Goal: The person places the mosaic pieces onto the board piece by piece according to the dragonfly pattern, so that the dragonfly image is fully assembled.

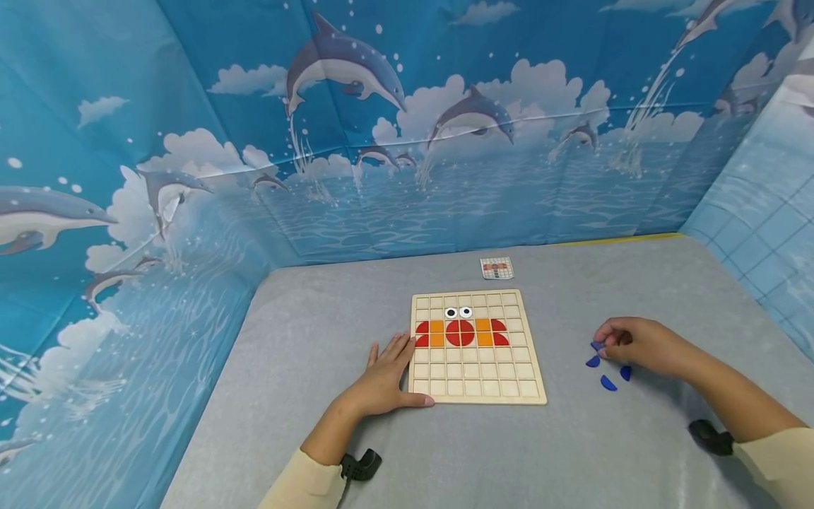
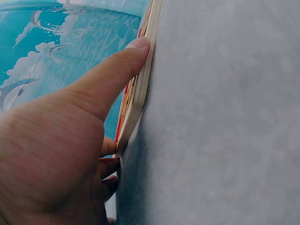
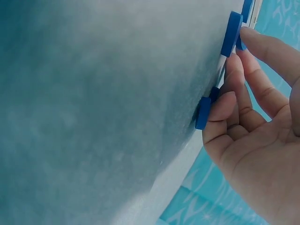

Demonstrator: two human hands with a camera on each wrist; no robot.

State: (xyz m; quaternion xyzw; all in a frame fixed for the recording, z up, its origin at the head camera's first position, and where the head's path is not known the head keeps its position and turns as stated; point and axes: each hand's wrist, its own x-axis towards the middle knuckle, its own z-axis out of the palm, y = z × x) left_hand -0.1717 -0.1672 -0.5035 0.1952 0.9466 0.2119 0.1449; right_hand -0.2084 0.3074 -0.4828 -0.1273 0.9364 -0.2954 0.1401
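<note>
A wooden grid board (image 1: 473, 371) lies flat on the table. Red and orange pieces and two eye pieces sit in its upper rows. Around the near left corner of the board is my left hand (image 1: 381, 375), thumb along the front edge and straight fingers by the left side. In the left wrist view the thumb presses against the board's rim (image 2: 138, 96). To the right, my right hand (image 1: 645, 345) pinches a small blue piece (image 3: 240, 43) between thumb and finger. Several blue half-circle pieces (image 1: 608, 383) lie beneath and beside that hand.
A small picture card (image 1: 497, 268) with a gridded pattern lies behind the board. The grey table (image 1: 331, 318) meets a dolphin-printed curtain (image 1: 407, 205) at the back and left. Black wrist bands (image 1: 361, 465) are on both arms.
</note>
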